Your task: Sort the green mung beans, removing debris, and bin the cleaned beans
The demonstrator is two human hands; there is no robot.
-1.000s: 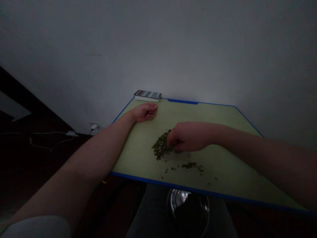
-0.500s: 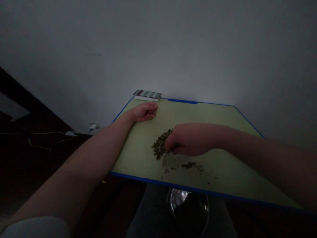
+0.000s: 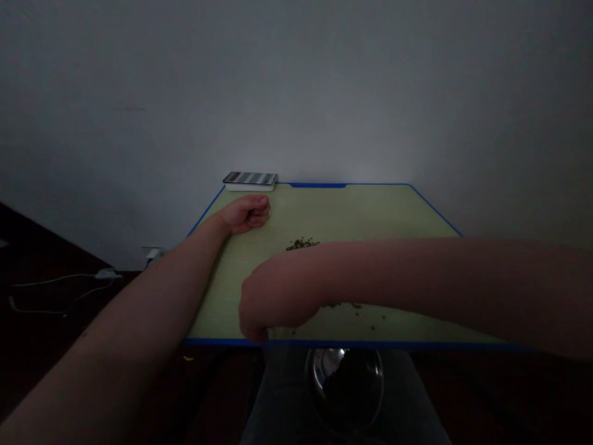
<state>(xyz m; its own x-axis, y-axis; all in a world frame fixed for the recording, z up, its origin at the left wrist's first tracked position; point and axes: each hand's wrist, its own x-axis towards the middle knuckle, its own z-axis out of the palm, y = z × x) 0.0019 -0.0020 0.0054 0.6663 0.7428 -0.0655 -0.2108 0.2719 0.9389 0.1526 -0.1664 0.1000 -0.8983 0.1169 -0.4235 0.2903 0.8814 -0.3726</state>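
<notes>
Head view: right hand (image 3: 269, 306) curled at pale green bench (image 3: 324, 216) near edge, fingers closed, contents unseen; small dark green beans (image 3: 302, 244) behind it; left hand (image 3: 245, 213) fisted farther back.

Looks like you're in a dim room at home; small green table (image 3: 370, 210) with blue edging pushed against a bare wall (image 3: 296, 80); phone (image 3: 251, 179) at its far-left corner; charger cable (image 3: 60, 281) on the floor.
</notes>
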